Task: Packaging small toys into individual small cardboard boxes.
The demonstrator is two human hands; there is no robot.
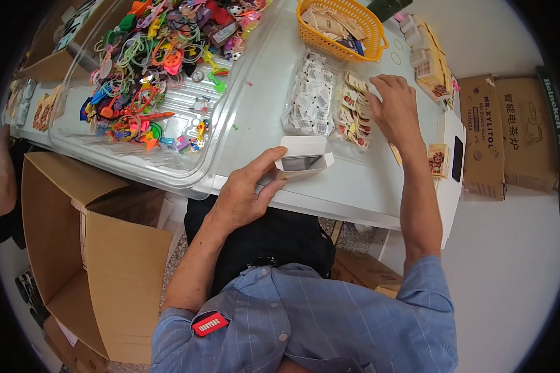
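My left hand [246,193] grips a small white box [303,163] near the table's front edge, thumb and fingers on its left side. The box's flaps stand up, and its inside looks dark grey. To the right, my right hand [393,109] hovers beside a clear tray of small printed packets [354,115]. Its fingers are curved, with thumb and forefinger apart, and I see nothing between them. Left of these packets, a clear tray holds many white packets with dark specks [311,93].
A large clear bin [190,177] of colourful small toys fills the table's left. Behind the trays stands a yellow basket [339,46] with flat items. Small yellow boxes [438,160] sit at the right. An open cardboard carton [127,280] stands lower left; another person's arm [5,174] shows beyond.
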